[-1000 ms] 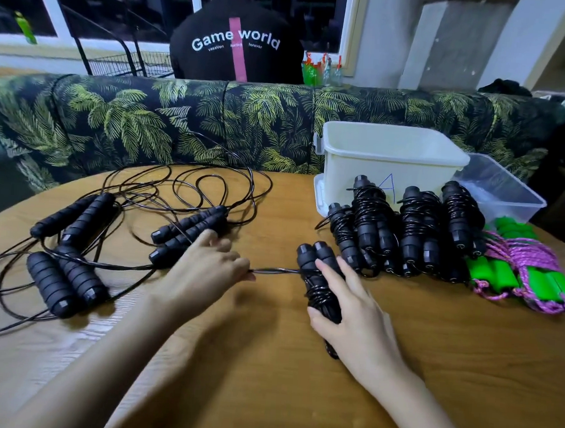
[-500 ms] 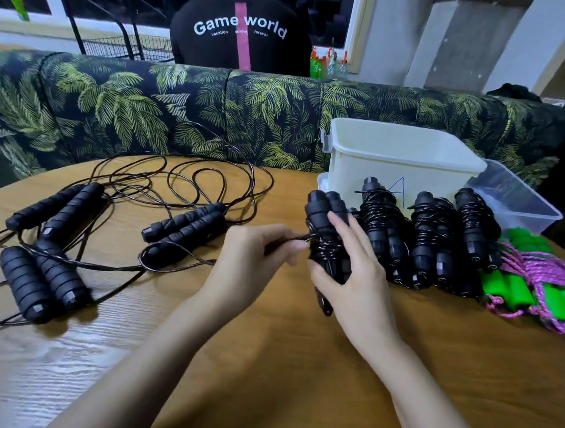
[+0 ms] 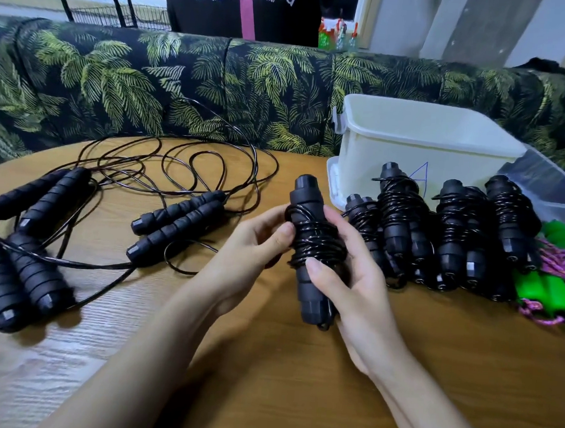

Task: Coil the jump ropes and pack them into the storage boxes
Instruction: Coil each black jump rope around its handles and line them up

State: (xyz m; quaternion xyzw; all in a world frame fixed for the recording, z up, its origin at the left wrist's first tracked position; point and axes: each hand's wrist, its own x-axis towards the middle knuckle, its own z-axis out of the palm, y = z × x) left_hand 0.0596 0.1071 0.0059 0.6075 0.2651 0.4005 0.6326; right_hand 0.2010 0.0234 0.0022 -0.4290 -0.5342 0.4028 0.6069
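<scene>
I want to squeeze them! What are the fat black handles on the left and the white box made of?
Handles: likely soft foam, matte, with ringed grooves and no shine. Box: looks like hard plastic, smooth, faintly glossy, with a moulded rim and clip.

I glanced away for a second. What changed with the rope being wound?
The right hand lifted the wound jump rope off the table and holds it upright. The left hand, which was pulling the cord's tail out leftward, came in and now grips the bundle too. The loose ropes, the coiled row and the white box stayed put.
</scene>
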